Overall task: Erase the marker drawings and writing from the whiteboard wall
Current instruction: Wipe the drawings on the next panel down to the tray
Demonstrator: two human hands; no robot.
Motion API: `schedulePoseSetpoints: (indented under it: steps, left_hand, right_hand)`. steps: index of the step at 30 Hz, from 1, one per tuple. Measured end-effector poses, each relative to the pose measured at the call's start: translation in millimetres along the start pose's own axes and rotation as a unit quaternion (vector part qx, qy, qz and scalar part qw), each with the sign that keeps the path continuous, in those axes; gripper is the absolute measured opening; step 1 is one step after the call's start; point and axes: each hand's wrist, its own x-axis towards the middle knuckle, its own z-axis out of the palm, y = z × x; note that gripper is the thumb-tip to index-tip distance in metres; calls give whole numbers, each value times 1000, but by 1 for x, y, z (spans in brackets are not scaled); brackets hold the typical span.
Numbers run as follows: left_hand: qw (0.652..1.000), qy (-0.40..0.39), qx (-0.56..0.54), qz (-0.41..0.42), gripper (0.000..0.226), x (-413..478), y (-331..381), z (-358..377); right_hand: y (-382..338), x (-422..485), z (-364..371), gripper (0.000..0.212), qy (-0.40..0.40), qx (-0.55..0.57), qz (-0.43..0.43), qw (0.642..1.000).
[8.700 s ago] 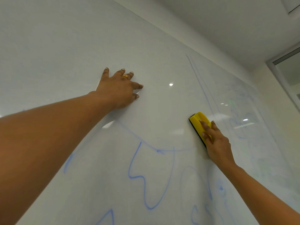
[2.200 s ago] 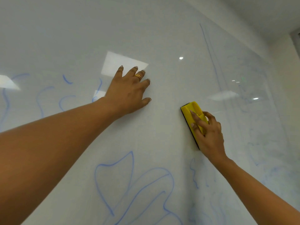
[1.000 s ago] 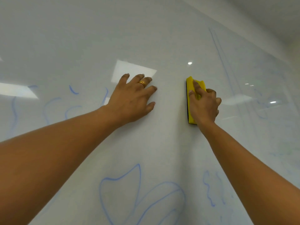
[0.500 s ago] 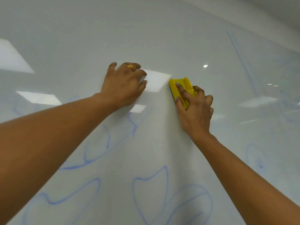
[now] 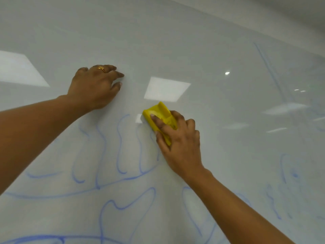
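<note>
Our right hand (image 5: 179, 145) grips yellow eraser (image 5: 159, 113), fingers curled over its top. Eraser lies flat on whiteboard wall (image 5: 175, 41). Eraser pokes out up and left past our fingertips; its back half hides under hand. Thumb maybe on eraser's left edge, hard to see. Eraser sits at top ends of blue marker lines (image 5: 120, 147), which run down and left below it. Our left hand (image 5: 93, 87) is up and left of eraser, well apart. It holds nothing, loose fingers touching wall. Gold ring (image 5: 102, 68) on one finger.
</note>
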Motion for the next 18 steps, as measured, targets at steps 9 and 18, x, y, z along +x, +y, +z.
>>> schedulePoseSetpoints:
  steps: [9, 18]
  left_hand:
    - [998, -58, -11, 18, 47, -17, -13, -3]
    - [992, -119, -11, 30, 49, -24, -23, -9]
  right_hand:
    - [60, 15, -16, 42, 22, -32, 257, 966]
    - [-4, 2, 3, 44, 48, -11, 262, 964]
